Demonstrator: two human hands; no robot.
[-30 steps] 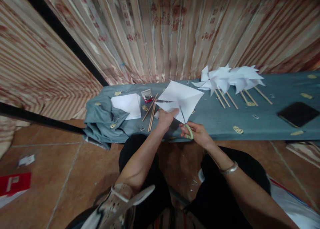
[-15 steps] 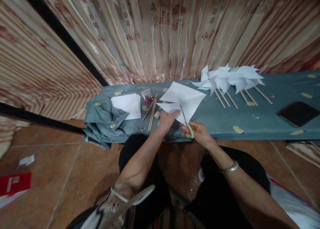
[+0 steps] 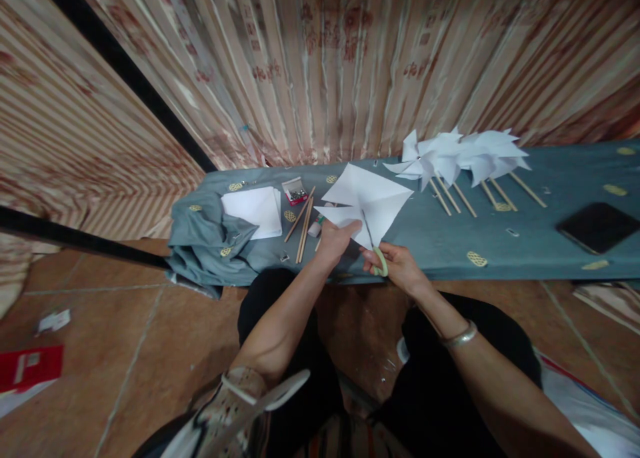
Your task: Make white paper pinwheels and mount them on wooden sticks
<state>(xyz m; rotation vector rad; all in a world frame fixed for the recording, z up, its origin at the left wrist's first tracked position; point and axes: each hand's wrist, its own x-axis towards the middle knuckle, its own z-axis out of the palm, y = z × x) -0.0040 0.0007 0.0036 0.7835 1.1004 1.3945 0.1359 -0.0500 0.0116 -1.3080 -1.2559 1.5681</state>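
A white sheet of paper [image 3: 380, 191] is held up over the bench, with a slit open on its left side. My left hand [image 3: 338, 238] is closed on its near left part, thumb on top. My right hand [image 3: 393, 263] grips the green handles of a pair of scissors [image 3: 382, 263]. The scissors' blades lie in the paper's near corner, pointing towards its middle. Just left of the paper, a small white bottle [image 3: 315, 229] is partly covered by my left hand and the sheet.
Wooden sticks [image 3: 305, 231], a red box of metal pins [image 3: 295, 191] and a paper stack [image 3: 255, 211] lie on the left of the cloth-covered bench [image 3: 430, 251]. Several paper pinwheels [image 3: 460, 155] on sticks lie at the back right. A dark phone-like slab [image 3: 597, 227] is at far right.
Almost nothing differs. Both hands, the paper and the scissors stay in nearly the same place, with the blades still in the near corner.
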